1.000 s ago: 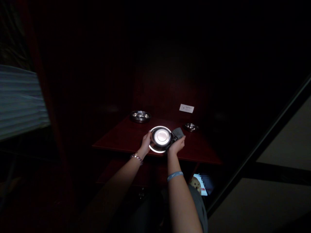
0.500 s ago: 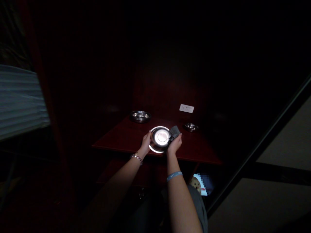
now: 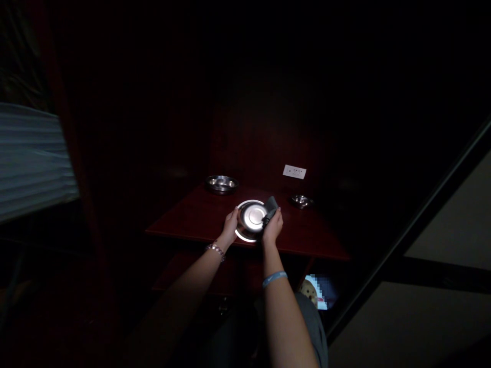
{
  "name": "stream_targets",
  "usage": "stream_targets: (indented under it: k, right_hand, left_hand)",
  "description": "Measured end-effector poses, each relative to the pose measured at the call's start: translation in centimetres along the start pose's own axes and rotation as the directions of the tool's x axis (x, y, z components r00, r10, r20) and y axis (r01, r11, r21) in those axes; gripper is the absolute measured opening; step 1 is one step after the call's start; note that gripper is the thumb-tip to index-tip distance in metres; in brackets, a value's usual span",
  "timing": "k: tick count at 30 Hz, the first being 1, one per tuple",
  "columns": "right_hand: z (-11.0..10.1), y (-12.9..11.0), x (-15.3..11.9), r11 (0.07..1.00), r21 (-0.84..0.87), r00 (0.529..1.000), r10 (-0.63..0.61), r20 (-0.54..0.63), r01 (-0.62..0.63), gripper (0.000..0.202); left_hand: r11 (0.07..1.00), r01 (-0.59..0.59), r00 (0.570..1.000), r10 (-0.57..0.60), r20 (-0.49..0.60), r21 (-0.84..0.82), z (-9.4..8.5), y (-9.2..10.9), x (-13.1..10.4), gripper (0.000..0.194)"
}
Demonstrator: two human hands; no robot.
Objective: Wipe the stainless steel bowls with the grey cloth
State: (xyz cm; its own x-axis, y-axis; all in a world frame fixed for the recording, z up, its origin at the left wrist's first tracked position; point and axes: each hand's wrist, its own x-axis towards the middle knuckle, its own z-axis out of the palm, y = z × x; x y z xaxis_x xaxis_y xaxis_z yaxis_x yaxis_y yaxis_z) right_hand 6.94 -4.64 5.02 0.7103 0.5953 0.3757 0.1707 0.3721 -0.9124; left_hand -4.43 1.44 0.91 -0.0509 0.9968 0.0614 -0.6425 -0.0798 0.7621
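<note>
A shiny steel bowl is tilted in front of me over the front of a dark red desk, its round base facing me. My left hand grips the bowl's left rim, thumb on the near side. A dark grey cloth is bunched in my right hand, which presses it against the bowl's right side. The fingers of both hands are partly hidden behind the bowl and the cloth.
On the desk, a wide steel dish stands at the back left and a small steel bowl at the back right. A white socket plate is on the back panel. Below right, a light clog with holes shows.
My right hand has slid slightly left with the cloth along the bowl's right side. My left hand and the bowl have stayed nearly still.
</note>
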Motion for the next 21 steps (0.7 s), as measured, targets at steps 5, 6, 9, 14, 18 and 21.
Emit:
stream_targets:
  k: [5, 6, 9, 14, 18, 21]
  right_hand:
    - [0.25, 0.05, -0.14, 0.992, -0.128, 1.0, -0.019, -0.011, 0.017, 0.058]
    - [0.25, -0.02, -0.19, 0.988, -0.147, 0.999, -0.042, 0.002, 0.042, 0.058]
    - [0.2, -0.28, -0.36, 0.974, -0.19, 0.993, -0.114, 0.041, 0.12, 0.056]
    - [0.18, -0.6, -0.54, 0.947, -0.214, 0.969, -0.223, 0.103, 0.241, 0.052]
    - [0.23, -0.55, -0.48, 0.916, -0.252, 0.949, -0.284, 0.14, 0.311, 0.05]
    - [0.17, -0.58, -0.48, 0.884, -0.292, 0.929, -0.327, 0.175, 0.366, 0.048]
  left_hand:
    - [1.0, 0.007, 1.0, -0.007, -0.002, -0.023, 0.0, -0.05, 0.11, 0.022]
    - [1.0, 0.014, 1.0, -0.014, -0.004, -0.026, 0.01, -0.04, 0.1, 0.022]
    - [0.999, 0.024, 1.0, -0.024, -0.009, -0.026, 0.1, 0.05, -0.03, 0.021]
    - [1.0, 0.008, 1.0, -0.009, -0.024, -0.02, 0.47, 0.42, -0.45, 0.021]
    - [1.0, 0.019, 0.999, -0.02, -0.027, -0.01, 0.63, 0.63, -0.66, 0.022]
    - [1.0, 0.016, 1.0, -0.016, -0.024, 0.01, 0.53, 0.6, -0.66, 0.023]
